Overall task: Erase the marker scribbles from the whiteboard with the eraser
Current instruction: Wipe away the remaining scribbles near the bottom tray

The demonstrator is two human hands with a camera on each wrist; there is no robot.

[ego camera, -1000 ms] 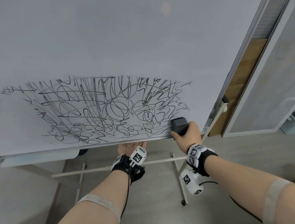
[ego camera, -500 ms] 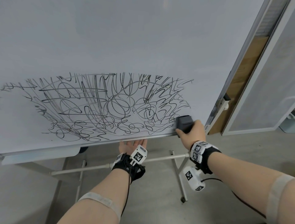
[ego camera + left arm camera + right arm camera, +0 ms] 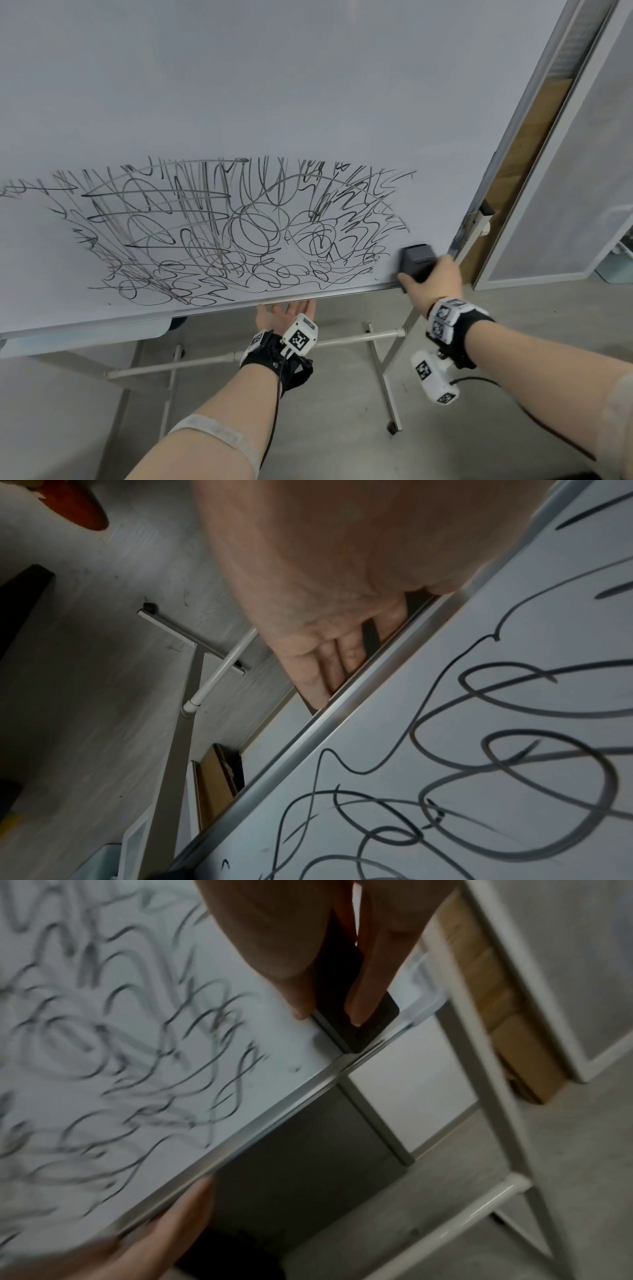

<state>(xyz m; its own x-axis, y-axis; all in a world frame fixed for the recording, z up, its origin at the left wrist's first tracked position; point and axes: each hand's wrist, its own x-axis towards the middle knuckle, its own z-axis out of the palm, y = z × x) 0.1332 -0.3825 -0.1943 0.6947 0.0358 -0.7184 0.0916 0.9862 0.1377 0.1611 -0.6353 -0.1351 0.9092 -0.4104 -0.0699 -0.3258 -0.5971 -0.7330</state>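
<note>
The whiteboard (image 3: 308,85) carries a wide tangle of black marker scribbles (image 3: 239,233) across its lower half. My right hand (image 3: 433,284) grips the dark eraser (image 3: 416,262) and holds it against the board's lower right corner, just right of the scribbles. In the right wrist view the eraser (image 3: 363,1026) sits between thumb and fingers (image 3: 369,988), next to the bottom frame. My left hand (image 3: 284,313) is palm up under the board's bottom edge. Its straight fingers (image 3: 318,674) reach behind the frame (image 3: 308,745), where their tips are hidden.
Below the board are the stand's legs and a white crossbar (image 3: 359,339) over a grey floor. A pen tray (image 3: 85,339) hangs under the board's lower left. A wooden panel (image 3: 524,171) and a framed partition (image 3: 582,171) stand close on the right.
My right hand has slid the eraser to the right along the bottom edge, off the scribbles' corner. The left hand has stayed under the frame.
</note>
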